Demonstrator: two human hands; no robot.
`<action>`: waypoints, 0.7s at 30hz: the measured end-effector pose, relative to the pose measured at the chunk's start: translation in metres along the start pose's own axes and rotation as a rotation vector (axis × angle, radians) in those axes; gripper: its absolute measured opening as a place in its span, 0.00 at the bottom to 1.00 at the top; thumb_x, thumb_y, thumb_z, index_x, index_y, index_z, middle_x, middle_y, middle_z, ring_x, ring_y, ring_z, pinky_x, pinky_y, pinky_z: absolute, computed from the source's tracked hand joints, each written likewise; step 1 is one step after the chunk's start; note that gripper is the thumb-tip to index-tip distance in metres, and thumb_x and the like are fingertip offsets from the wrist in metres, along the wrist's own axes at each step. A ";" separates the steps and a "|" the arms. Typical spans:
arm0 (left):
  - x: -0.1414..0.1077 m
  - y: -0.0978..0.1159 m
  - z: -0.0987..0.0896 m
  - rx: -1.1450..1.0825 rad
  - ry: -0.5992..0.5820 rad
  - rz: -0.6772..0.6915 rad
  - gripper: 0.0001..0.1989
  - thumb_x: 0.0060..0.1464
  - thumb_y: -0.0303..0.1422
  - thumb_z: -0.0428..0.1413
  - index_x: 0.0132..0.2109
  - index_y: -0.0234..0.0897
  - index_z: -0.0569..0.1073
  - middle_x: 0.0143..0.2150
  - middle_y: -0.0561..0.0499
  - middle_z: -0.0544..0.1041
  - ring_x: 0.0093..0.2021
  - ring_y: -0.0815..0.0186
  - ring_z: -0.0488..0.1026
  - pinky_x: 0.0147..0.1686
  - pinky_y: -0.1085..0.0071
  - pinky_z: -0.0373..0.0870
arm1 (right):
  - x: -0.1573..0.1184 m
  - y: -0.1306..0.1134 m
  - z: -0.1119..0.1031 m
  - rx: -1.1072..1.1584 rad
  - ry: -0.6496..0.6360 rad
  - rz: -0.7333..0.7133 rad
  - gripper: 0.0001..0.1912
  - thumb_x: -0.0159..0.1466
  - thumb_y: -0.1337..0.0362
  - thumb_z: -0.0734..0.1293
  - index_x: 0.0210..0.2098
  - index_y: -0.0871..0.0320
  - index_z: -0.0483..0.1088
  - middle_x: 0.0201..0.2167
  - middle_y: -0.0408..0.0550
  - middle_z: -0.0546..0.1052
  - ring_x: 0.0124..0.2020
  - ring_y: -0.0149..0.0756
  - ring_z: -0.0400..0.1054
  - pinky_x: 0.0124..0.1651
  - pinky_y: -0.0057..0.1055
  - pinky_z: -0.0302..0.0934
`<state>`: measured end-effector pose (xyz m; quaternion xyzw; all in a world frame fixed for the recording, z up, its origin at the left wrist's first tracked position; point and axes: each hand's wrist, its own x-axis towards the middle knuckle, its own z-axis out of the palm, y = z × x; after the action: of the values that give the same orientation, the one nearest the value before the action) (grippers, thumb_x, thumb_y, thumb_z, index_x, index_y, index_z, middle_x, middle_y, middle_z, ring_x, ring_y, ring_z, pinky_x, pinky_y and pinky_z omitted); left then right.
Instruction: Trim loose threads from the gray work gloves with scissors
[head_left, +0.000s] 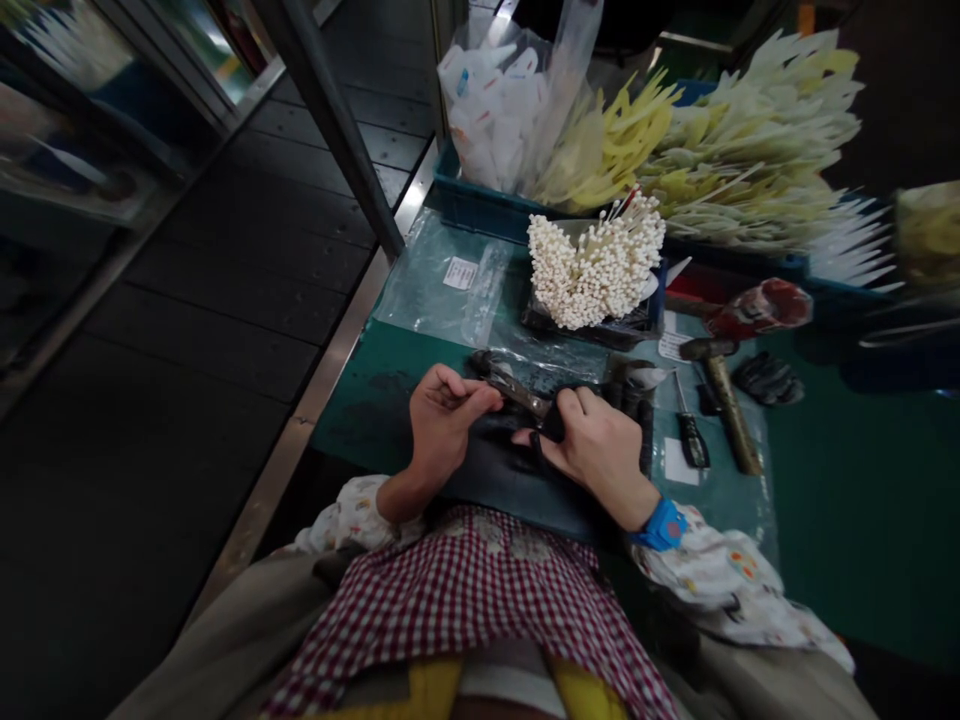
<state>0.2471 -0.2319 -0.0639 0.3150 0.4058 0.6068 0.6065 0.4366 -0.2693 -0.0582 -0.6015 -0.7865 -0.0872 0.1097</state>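
Observation:
My right hand (604, 447), with a blue watch at its wrist, is closed around the black handles of a worn metal hand tool (529, 398) that looks like pliers. The tool's head points up and left, towards my left hand. Thumb and fingers of my left hand (444, 425) are pinched together beside the tool's jaws; what they grip, if anything, is too small to make out. Under both hands lies a dark mat (510, 480) at the table's near edge. Behind them a bunch of thin stems with white bead-like tips (592, 270) rests in a dark tray.
To the right lie a screwdriver (691, 435), a hammer (724, 400), a dark glove-like bundle (769, 378) and a red-stained roll (761, 308). Blue crates (487, 210) at the back hold bagged white pieces and pale yellow strips (757, 150). A metal post (337, 120) stands left.

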 end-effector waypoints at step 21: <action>0.003 0.022 -0.010 0.356 -0.069 0.189 0.27 0.49 0.31 0.74 0.38 0.42 0.60 0.33 0.55 0.85 0.31 0.68 0.85 0.34 0.77 0.82 | -0.003 0.017 0.002 0.044 0.023 -0.112 0.41 0.71 0.29 0.50 0.31 0.57 0.73 0.22 0.49 0.73 0.24 0.37 0.67 0.29 0.34 0.44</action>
<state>0.2276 -0.2284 -0.0494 0.4746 0.4543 0.5686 0.4951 0.4538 -0.2669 -0.0605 -0.5528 -0.8194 -0.0828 0.1270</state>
